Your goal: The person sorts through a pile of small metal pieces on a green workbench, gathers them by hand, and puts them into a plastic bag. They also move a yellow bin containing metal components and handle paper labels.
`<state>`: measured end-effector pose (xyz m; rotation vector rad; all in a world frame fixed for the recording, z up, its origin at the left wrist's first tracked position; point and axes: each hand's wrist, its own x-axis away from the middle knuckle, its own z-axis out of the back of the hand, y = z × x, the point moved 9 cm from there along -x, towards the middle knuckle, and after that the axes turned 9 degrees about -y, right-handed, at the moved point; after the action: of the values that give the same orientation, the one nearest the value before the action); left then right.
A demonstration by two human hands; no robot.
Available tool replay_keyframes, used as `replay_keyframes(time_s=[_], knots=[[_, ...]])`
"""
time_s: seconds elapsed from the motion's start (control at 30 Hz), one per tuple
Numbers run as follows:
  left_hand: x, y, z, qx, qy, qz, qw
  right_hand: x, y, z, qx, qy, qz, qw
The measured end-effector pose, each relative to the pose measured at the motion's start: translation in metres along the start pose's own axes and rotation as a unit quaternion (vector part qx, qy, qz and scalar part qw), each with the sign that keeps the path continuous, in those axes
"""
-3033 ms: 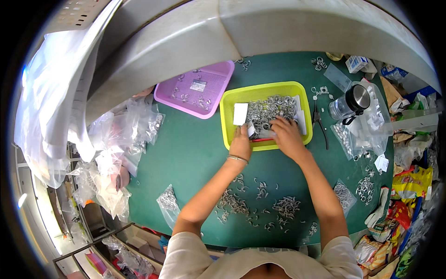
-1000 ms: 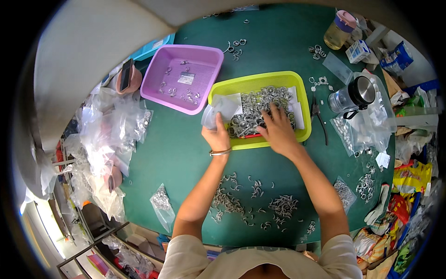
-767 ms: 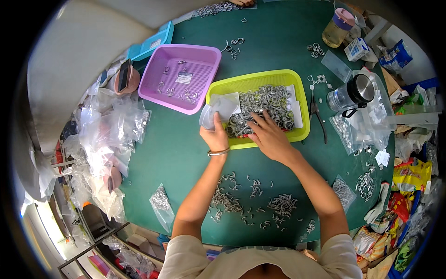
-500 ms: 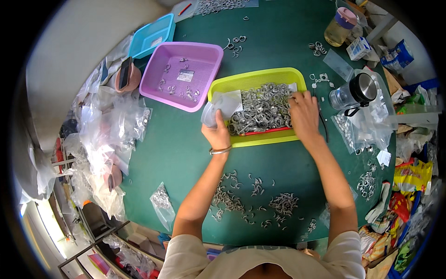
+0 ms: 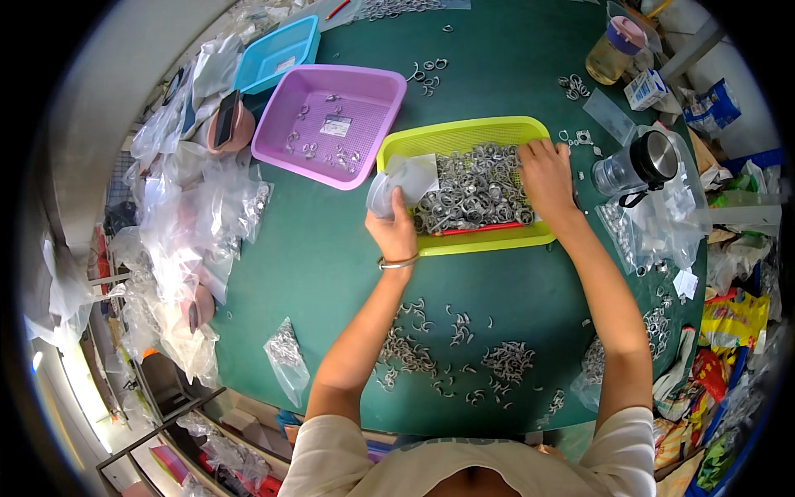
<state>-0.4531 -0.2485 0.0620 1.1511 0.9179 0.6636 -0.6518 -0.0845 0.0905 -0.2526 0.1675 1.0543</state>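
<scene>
A yellow-green plastic basket stands on the table, heaped with small silver-coloured metal rings. A red pencil lies along its near side, against the heap. At the basket's left end my left hand is closed on a translucent plastic bag, thumb on top; part of the bag overlaps a white paper in the basket. My right hand reaches over the basket's right end. Its fingers are bent and pressed together at the edge of the heap, and their tips are partly hidden, so I cannot see what they pinch.
A purple basket holding a few rings and a blue basket stand at far left. Small curved metal pieces lie in piles near me. At right are a water bottle, a lidded jar and plastic bags.
My right hand has moved a little away from me, toward the basket's far right corner. My left hand keeps its hold on the plastic bag. The whole view has shifted slightly.
</scene>
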Motion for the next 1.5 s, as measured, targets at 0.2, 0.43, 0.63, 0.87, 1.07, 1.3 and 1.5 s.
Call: replay_keyframes(time_s=[0.2, 0.43, 0.63, 0.87, 1.07, 1.3, 1.5], knots=[[-0.001, 0.001, -0.003, 0.000, -0.011, 0.003, 1.000, -0.004, -0.016, -0.037, -0.001, -0.073, 0.060, 0.996], [0.000, 0.004, -0.002, -0.003, -0.007, -0.008, 1.000, -0.008, 0.031, -0.029, -0.437, -0.099, -0.150, 0.881], [0.001, 0.002, -0.001, 0.004, -0.002, -0.003, 1.000, 0.003, 0.038, -0.035, -0.586, -0.179, -0.206, 0.763], [0.000, 0.001, -0.003, 0.014, -0.009, 0.001, 1.000, 0.008, 0.040, -0.037, -0.607, -0.172, -0.207, 0.748], [0.001, 0.002, -0.002, -0.002, -0.012, 0.007, 1.000, 0.008, 0.037, -0.034, -0.606, -0.165, -0.207, 0.750], [0.005, 0.003, 0.008, 0.041, 0.052, 0.007, 0.998, 0.003, -0.003, -0.029, -0.162, -0.133, -0.087, 0.974], [0.007, 0.003, 0.011, 0.045, 0.069, 0.003, 0.997, 0.018, -0.072, -0.043, -0.207, -0.214, 0.140, 0.944]])
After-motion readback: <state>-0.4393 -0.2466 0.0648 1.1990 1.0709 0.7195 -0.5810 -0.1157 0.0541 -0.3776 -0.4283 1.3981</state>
